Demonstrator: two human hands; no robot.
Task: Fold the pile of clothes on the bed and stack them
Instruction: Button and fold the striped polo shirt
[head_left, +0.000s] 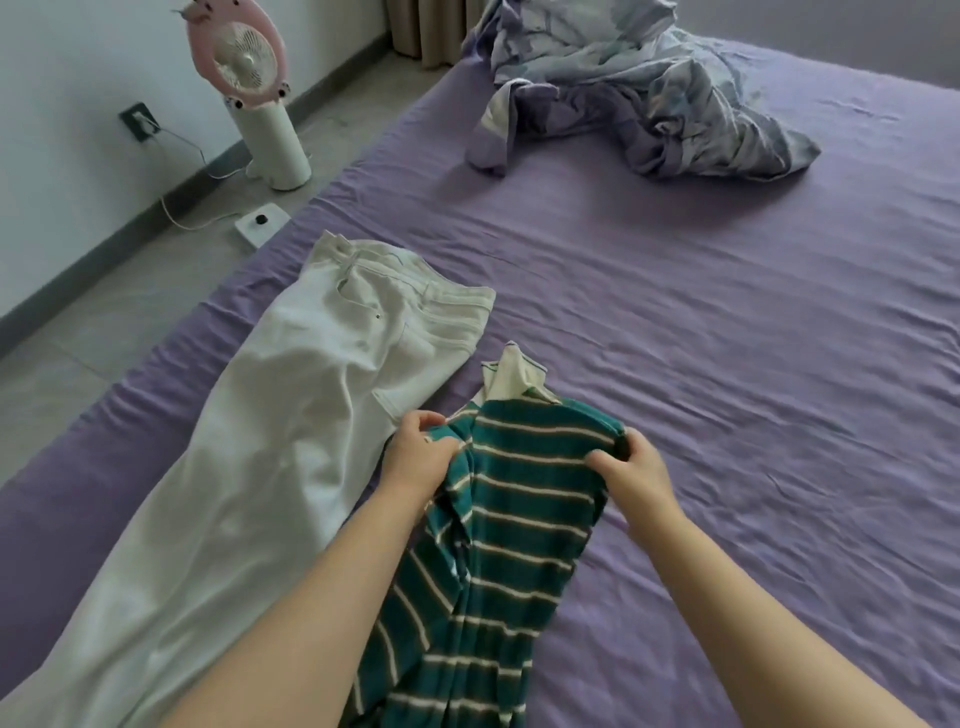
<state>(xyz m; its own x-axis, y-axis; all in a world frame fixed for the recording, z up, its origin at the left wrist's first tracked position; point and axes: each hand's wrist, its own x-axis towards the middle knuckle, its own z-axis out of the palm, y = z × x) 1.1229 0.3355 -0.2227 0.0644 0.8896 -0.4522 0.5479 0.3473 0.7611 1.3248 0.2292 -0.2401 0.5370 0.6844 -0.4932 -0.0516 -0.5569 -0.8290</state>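
Note:
A green shirt with thin white stripes and a white collar (511, 525) lies lengthwise on the purple bed sheet (727, 364), collar pointing away from me. My left hand (418, 452) grips its left shoulder and my right hand (631, 467) grips its right shoulder, both bunching the cloth near the collar. To the left, white trousers (291, 426) lie spread flat along the bed, waistband at the far end.
A crumpled pale blue and purple blanket (639, 98) lies at the far end of the bed. On the floor to the left stand a pink and white fan (254, 88) and a small white box (261, 226) with a cord to a wall socket.

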